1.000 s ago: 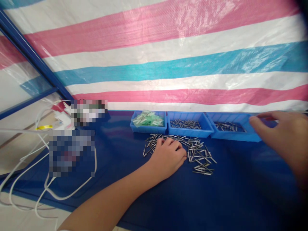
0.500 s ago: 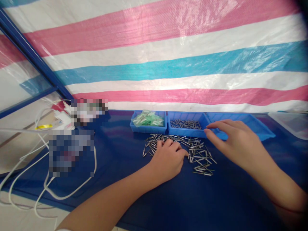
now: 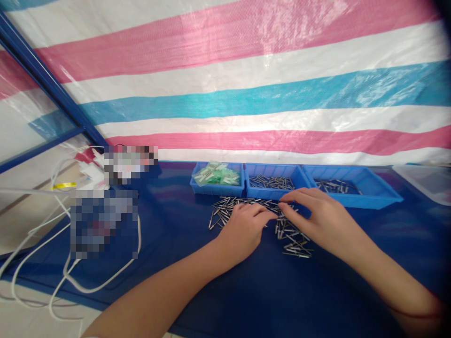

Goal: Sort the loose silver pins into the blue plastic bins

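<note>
The left hand point(image 3: 243, 230) lies palm down, its fingers curled loosely onto the pile of metal pins point(image 3: 294, 237). The right hand point(image 3: 317, 218) is flatter, with its fingers stretched toward 9 o'clock so that the tips meet the left thumb over the middle of the heap. The knuckles hide whether either hand has a pin pinched. The pile sits on the worktop point(image 3: 299, 295) directly under both hands and spills out toward 9 and 5 o'clock.

I judge three risks:
- **Rolling:** the pins are thin, smooth and round, so a sweeping wrist or forearm could send strays toward the near edge at 6 o'clock.
- **Tangling:** they lie crossed over one another, so lifting one may drag its neighbours along.
- **Pricking:** some ends look pointed, and pressing down without seeing them could prick a fingertip.

The pins are slender, bright and steel-grey, and some look thicker at one end. The worktop's cover is dark blue, soft-looking and faintly creased.

At 12 o'clock from the pile stand three shallow trays of rigid blue plastic in a row. The left tray point(image 3: 216, 190) holds pale green translucent pieces point(image 3: 218, 174), while the middle tray point(image 3: 278, 193) and the right tray point(image 3: 355, 202) hold more pins. A clear tub point(image 3: 424, 180) stands at 2 o'clock. White rubbery cables point(image 3: 102, 281) loop at 9 o'clock. Behind everything hangs a glossy woven tarp point(image 3: 246, 94) striped pink, white and turquoise.
</note>
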`<action>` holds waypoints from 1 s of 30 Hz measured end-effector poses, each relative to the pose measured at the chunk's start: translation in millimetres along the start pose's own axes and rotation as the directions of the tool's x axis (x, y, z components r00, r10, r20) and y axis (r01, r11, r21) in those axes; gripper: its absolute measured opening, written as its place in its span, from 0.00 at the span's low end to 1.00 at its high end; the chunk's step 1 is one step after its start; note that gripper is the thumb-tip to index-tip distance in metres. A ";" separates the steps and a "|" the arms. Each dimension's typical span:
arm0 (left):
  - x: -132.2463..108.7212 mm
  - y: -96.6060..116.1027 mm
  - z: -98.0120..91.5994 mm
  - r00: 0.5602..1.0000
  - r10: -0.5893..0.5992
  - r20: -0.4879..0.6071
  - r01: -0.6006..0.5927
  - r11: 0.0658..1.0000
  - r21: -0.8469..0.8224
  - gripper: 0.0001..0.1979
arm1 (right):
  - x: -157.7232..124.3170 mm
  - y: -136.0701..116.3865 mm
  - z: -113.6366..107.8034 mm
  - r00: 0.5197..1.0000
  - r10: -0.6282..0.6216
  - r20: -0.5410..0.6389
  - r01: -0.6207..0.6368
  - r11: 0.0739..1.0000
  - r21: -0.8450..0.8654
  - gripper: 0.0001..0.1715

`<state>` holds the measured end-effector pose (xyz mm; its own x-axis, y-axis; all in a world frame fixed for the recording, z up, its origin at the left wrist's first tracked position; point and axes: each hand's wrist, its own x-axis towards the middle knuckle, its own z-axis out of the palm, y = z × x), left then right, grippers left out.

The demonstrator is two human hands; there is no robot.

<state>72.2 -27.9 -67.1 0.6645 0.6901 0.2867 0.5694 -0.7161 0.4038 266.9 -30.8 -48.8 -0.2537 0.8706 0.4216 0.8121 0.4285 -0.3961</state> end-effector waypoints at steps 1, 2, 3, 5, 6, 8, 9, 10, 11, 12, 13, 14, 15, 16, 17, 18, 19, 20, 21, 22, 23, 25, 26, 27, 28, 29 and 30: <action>0.9 -1.2 -0.4 1.000 0.018 -0.025 -0.020 0.998 -0.056 0.17 | -0.5 -1.9 1.6 1.000 0.024 0.009 -0.025 0.999 0.045 0.12; 1.6 -1.9 -0.9 0.998 0.034 -0.054 -0.039 0.993 -0.108 0.18 | -1.1 -4.0 3.4 0.998 0.057 0.020 -0.059 0.993 0.103 0.13; 2.2 -2.2 -1.2 0.996 0.040 -0.085 -0.053 0.987 -0.152 0.18 | -1.6 -6.2 5.3 0.995 0.097 0.035 -0.101 0.980 0.174 0.13; 2.7 -1.2 -1.5 0.989 0.022 -0.145 -0.053 0.975 -0.215 0.18 | -2.1 -10.0 8.6 0.981 0.184 0.067 -0.196 0.925 0.327 0.15; 2.7 -0.2 -1.4 0.986 -0.002 -0.168 -0.039 0.970 -0.239 0.18 | -2.1 -11.6 9.7 0.971 0.226 0.083 -0.240 0.887 0.394 0.16; 2.6 2.1 -0.8 0.978 -0.061 -0.200 -0.001 0.955 -0.298 0.17 | -1.5 -14.2 10.5 0.954 0.283 0.098 -0.293 0.816 0.498 0.18; 2.5 3.1 -0.4 0.974 -0.085 -0.211 0.010 0.943 -0.334 0.17 | -1.1 -15.3 10.4 0.952 0.288 0.105 -0.298 0.790 0.536 0.18; 2.5 4.0 -0.1 0.970 -0.097 -0.224 0.008 0.931 -0.366 0.17 | -0.7 -16.3 10.2 0.953 0.280 0.116 -0.295 0.770 0.565 0.18; 2.4 4.6 0.2 0.966 -0.098 -0.241 -0.004 0.921 -0.390 0.19 | -0.5 -17.3 10.1 0.957 0.261 0.131 -0.287 0.758 0.586 0.18; 2.4 5.0 0.5 0.962 -0.091 -0.258 -0.022 0.915 -0.403 0.21 | -0.4 -18.2 10.3 0.960 0.237 0.148 -0.278 0.752 0.598 0.17; 2.4 5.4 0.8 0.959 -0.078 -0.273 -0.041 0.913 -0.407 0.22 | -0.6 -19.0 10.8 0.962 0.218 0.162 -0.271 0.752 0.601 0.16; 2.3 5.6 1.1 0.957 -0.065 -0.282 -0.058 0.912 -0.405 0.23 | -0.9 -19.7 11.7 0.963 0.207 0.171 -0.268 0.755 0.598 0.16; 2.3 5.9 1.5 0.957 -0.054 -0.286 -0.070 0.912 -0.405 0.24 | -1.2 -20.1 12.9 0.964 0.207 0.170 -0.268 0.756 0.597 0.16; 2.2 6.2 2.0 0.957 -0.049 -0.285 -0.076 0.909 -0.411 0.24 | -1.6 -20.2 14.1 0.963 0.212 0.168 -0.270 0.753 0.600 0.16; 2.0 6.4 2.6 0.957 -0.052 -0.284 -0.077 0.902 -0.425 0.24 | -1.9 -20.1 15.3 0.961 0.221 0.166 -0.276 0.742 0.611 0.15; 2.0 6.6 3.3 0.957 -0.062 -0.285 -0.075 0.892 -0.445 0.25 | -2.1 -19.7 16.1 0.958 0.231 0.168 -0.285 0.725 0.627 0.15; 2.1 6.7 3.8 0.955 -0.083 -0.286 -0.064 0.881 -0.469 0.25 | -2.1 -19.2 16.5 0.956 0.242 0.168 -0.292 0.707 0.644 0.15; 2.3 6.6 4.0 0.951 -0.114 -0.286 -0.045 0.868 -0.494 0.26 | -2.1 -18.7 16.4 0.954 0.250 0.167 -0.297 0.691 0.660 0.15; 2.7 6.3 3.9 0.947 -0.151 -0.285 -0.019 0.856 -0.516 0.27 | -1.9 -18.4 15.7 0.953 0.257 0.160 -0.296 0.680 0.671 0.14; 3.4 5.8 3.4 0.942 -0.188 -0.279 0.013 0.849 -0.528 0.28 | -1.8 -18.3 14.6 0.954 0.260 0.147 -0.289 0.674 0.680 0.14; 4.3 5.1 2.4 0.939 -0.215 -0.268 0.044 0.850 -0.525 0.27 | -1.7 -18.7 13.2 0.957 0.260 0.132 -0.278 0.674 0.685 0.13; 6.2 3.5 -0.8 0.945 -0.228 -0.236 0.091 0.873 -0.479 0.18 | -1.9 -20.3 10.7 0.962 0.252 0.107 -0.255 0.680 0.688 0.12; 7.1 2.8 -2.6 0.951 -0.220 -0.219 0.102 0.888 -0.448 0.13 | -2.1 -21.4 9.9 0.964 0.247 0.100 -0.246 0.682 0.689 0.11; 7.9 2.2 -4.3 0.956 -0.210 -0.205 0.108 0.900 -0.422 0.11 | -2.3 -22.4 9.7 0.965 0.246 0.092 -0.240 0.681 0.692 0.11; 8.4 1.9 -5.7 0.959 -0.204 -0.197 0.110 0.907 -0.407 0.11 | -2.6 -23.2 10.1 0.964 0.253 0.082 -0.237 0.677 0.697 0.11; 8.7 1.8 -6.7 0.959 -0.204 -0.196 0.111 0.908 -0.404 0.12 | -2.9 -23.7 10.9 0.961 0.269 0.068 -0.238 0.670 0.703 0.11; 8.7 1.8 -7.3 0.957 -0.208 -0.202 0.111 0.907 -0.407 0.12 | -3.0 -23.7 12.1 0.956 0.288 0.056 -0.241 0.660 0.712 0.11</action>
<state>75.5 -22.3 -57.6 0.4195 0.8308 0.3658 0.3934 -0.5295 0.7516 242.0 -40.7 -50.6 -0.0382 0.9693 0.2429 0.2228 0.2452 -0.9435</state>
